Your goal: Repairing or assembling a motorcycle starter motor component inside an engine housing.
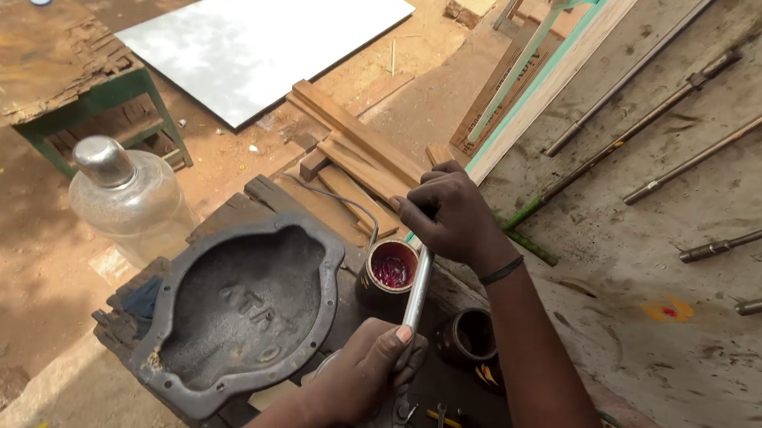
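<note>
While metal rod (417,289) is held upright at frame centre, over tin of red paste (392,266), left hand (373,372) is clamped on lower end, right hand (452,215) closed on top. Judged stiff, smooth, likely slippery; both ends best gripped.

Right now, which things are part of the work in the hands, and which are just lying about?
In use:
- left hand and right hand, both closed on the metal rod
- tin of red paste beside the rod

Lying about:
- grey metal casting
- glass jar
- white board
- wooden planks
- long rods
</note>
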